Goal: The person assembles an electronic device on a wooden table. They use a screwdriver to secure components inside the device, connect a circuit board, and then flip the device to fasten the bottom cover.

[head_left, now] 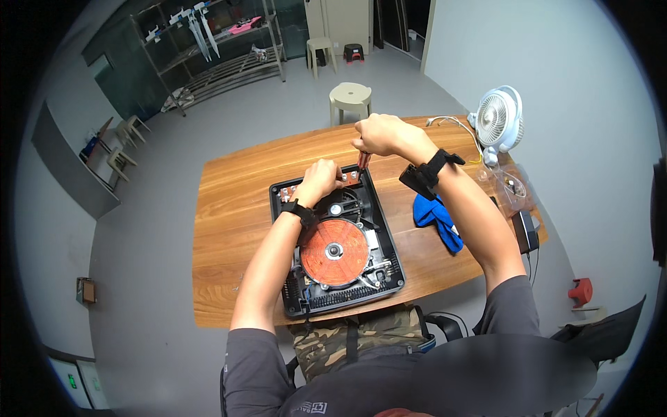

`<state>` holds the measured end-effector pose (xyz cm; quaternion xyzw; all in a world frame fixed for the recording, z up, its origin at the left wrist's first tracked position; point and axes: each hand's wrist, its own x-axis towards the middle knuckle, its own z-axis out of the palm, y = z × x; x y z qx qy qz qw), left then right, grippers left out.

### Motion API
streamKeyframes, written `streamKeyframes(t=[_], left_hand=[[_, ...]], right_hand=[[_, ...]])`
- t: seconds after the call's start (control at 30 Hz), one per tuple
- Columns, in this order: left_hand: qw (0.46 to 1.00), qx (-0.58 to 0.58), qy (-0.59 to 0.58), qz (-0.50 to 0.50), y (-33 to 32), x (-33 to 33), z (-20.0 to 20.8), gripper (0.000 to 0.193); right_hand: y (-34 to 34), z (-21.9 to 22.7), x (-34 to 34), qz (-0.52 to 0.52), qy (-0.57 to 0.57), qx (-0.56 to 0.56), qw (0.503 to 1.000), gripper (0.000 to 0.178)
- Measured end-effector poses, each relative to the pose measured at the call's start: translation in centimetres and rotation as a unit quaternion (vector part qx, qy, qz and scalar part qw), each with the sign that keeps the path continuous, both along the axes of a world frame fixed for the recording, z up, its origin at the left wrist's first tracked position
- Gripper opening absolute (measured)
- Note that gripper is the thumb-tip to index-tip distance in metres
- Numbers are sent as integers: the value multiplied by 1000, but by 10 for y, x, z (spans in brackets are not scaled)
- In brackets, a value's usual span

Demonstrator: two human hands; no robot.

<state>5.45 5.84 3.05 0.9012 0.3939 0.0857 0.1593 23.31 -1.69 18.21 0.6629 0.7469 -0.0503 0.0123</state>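
Observation:
An opened induction cooker (390, 258) lies on the wooden table, its black housing showing a round copper coil (335, 251) and a fan (351, 203). Along its far end runs a narrow reddish-brown circuit board (352, 178). My left hand (320, 179) is bent over this board, fingers pressed down at its middle, covering part of it. Above the far right corner, my right hand (382, 135) is closed round the top of a screwdriver (364, 161) with a reddish handle. The screwdriver points down at the board's right end; its tip is too small to make out.
Right of the cooker lies a blue cloth item (439, 221). A white fan (499, 119), cables and a black box (525, 231) stand along the table's right side. Beyond the far edge is a beige stool (351, 97). A camouflage bag (361, 339) sits below the near edge.

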Motion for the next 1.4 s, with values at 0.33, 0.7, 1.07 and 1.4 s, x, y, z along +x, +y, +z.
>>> streamKeyframes(t=[0.33,0.7,1.07,1.4], left_hand=[[1000,-5,4,3,3,1,0,25],[1000,17,-3,-10,4,1,-4,25],[999,2,-53,-7,-12,-21,7,28],[975,166,-85,123,37,-145,-12,18]], right_hand=[[-10,0,14,32,-5,7,999,41],[7,-1,-5,2,39,-55,998,38],[-2,2,-3,-26,33,-51,998,35],[-6,0,-10,-33,19,-40,998,34]])
